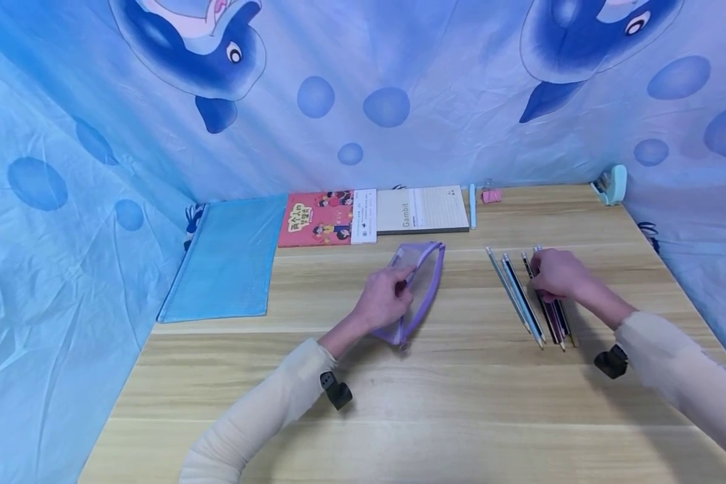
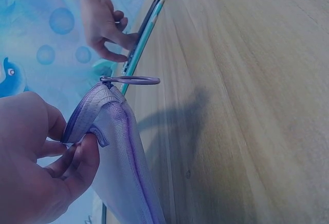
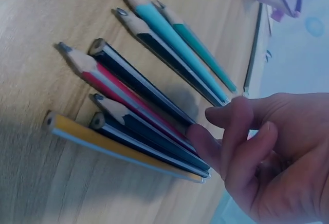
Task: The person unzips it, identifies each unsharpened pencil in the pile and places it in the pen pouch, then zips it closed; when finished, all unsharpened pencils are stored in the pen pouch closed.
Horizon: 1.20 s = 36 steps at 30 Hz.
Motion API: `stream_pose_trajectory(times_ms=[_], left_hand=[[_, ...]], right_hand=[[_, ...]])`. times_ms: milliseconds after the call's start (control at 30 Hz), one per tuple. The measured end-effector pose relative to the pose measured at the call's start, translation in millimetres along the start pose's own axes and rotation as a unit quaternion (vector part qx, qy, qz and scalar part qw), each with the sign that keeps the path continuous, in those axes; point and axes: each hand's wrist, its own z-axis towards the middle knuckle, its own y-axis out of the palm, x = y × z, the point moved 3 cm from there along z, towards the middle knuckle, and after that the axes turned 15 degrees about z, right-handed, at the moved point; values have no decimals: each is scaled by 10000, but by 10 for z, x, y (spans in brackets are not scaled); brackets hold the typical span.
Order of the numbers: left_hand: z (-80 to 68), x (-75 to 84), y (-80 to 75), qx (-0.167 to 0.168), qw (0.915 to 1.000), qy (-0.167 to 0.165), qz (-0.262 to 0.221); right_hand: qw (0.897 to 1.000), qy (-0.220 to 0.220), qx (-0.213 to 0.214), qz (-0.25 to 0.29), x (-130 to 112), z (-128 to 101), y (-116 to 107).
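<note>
Far left on the table [image 1: 460,403] we see a blue mesh folder [image 1: 226,259]. Centre, our left hand [image 1: 384,299] pinches the purple mesh pouch [image 1: 422,282] by its zipper edge, fingers curled. To the right, our right hand [image 1: 556,274] rests on the pencils [image 1: 523,299], fingertips bent onto them, not gripping any we can see.

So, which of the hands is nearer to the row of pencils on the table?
Right. The right hand rests its fingertips on the pencils. The left hand is well away to their left, gripping the purple mesh pouch.
</note>
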Motion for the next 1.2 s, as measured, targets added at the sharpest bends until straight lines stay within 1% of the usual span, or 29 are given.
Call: stream_pose_trajectory(times_ms=[100,233,400,600,700,800,967,1100,1200], left_hand=[[-4,-5,-3,-2,10000,3,24],[-7,-7,-2,-38,10000,-21,16],[-9,-2,-2,-32,10000,-33,-45],[-18,-3,10,-58,10000,-29,-38],[-18,-4,7,-29,10000,-29,-23],[-12,-4,14,-34,10000,-29,-22],[-7,2,10,-79,10000,-54,5],[-7,6,-2,-93,9999,-86,0],[-5,5,-2,-90,9999,-87,-3]], right_hand=[[9991,-73,58,-415,-22,12,34],[9978,47,49,-661,-59,16,61],[9976,99,-11,-692,-71,33,55],[9967,314,-97,-743,-46,56,37],[9970,332,-100,-692,-33,67,20],[9983,248,-70,-522,-29,62,-5],[9999,31,77,61,-74,25,-58],[9986,-50,203,489,-170,3,-76],[9946,37,117,1032,-253,-10,-52]])
